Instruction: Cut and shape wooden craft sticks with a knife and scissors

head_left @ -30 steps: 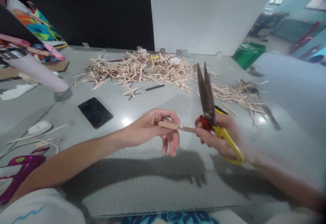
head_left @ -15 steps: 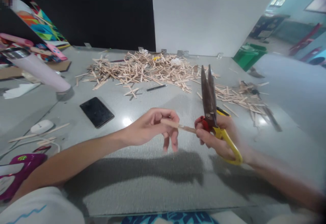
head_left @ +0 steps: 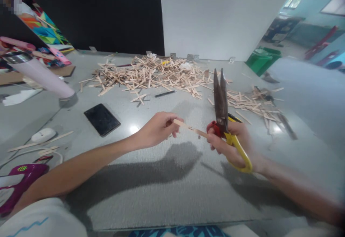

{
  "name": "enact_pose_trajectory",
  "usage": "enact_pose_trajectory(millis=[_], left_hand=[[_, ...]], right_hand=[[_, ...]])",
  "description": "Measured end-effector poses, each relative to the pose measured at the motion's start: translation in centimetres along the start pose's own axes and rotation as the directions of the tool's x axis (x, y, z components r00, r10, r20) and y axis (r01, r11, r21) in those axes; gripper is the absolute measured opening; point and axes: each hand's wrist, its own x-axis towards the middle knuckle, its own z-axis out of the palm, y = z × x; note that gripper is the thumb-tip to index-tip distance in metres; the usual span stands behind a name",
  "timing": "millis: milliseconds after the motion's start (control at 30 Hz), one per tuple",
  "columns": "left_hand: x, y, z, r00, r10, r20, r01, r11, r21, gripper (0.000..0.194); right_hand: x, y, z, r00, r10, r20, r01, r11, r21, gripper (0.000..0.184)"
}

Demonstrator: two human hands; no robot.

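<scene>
My right hand (head_left: 229,141) grips a pair of scissors (head_left: 221,102) with red and yellow handles, the blades pointing up and slightly apart. Its thumb and fingers also pinch one end of a flat wooden craft stick (head_left: 201,133). Midway along, the stick looks split or cracked. At its other end is my left hand (head_left: 163,129), closed with the fingers curled inward. Whether those fingers grip the stick or only touch it cannot be made out. A yellow and black tool (head_left: 234,117), perhaps a cutter knife, shows behind the right hand.
A heap of craft sticks (head_left: 151,75) lies at the back, with more sticks (head_left: 248,102) at right. A black pen (head_left: 165,94), a phone (head_left: 102,119), a pink tumbler (head_left: 43,75), a white mouse (head_left: 43,135) and a purple device (head_left: 24,183) are around. A green bin (head_left: 262,60) stands beyond.
My left hand has drawn slightly left and up, and its spread fingers have curled closed. The stick's left end has tipped upward. The right hand and scissors have barely moved.
</scene>
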Motion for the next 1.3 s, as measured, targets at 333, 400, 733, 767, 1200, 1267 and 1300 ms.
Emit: enact_pose_trajectory(millis=[333,400,733,767,1200,1267,1300], left_hand=[[-1.4,1.4,0.9,0.992,0.074,-0.102,-0.079,0.996,-0.042,0.033],[-1.4,1.5,1.0,0.99,0.075,-0.121,-0.076,0.997,-0.002,0.026],[-1.6,2.0,0.5,0.974,0.202,-0.101,-0.178,0.962,0.205,0.025],[-1.7,2.0,0.5,0.971,0.22,-0.099,-0.191,0.952,0.239,0.026],[-2.2,2.4,0.1,0.972,0.227,-0.06,-0.198,0.928,0.314,0.016],[-2.3,2.5,0.0,0.986,0.166,0.011,-0.163,0.954,0.25,0.016],[-2.2,2.5,0.0,0.989,0.134,0.068,-0.145,0.966,0.215,0.016]], right_hand=[[0.8,-0.7,0.6,0.991,-0.13,0.023,0.132,0.985,-0.111,0.028],[0.9,-1.0,0.8,0.992,-0.12,0.033,0.123,0.985,-0.125,0.031],[1.1,-1.0,0.7,0.994,-0.103,0.024,0.106,0.985,-0.14,0.034],[1.1,-1.0,0.7,0.995,-0.099,0.023,0.102,0.986,-0.135,0.035],[1.4,-0.8,0.6,0.996,-0.087,-0.008,0.084,0.984,-0.16,0.035],[1.5,-0.8,0.6,0.997,-0.08,-0.019,0.076,0.985,-0.157,0.035],[1.6,-0.7,0.6,0.997,-0.071,-0.019,0.067,0.985,-0.161,0.036]])
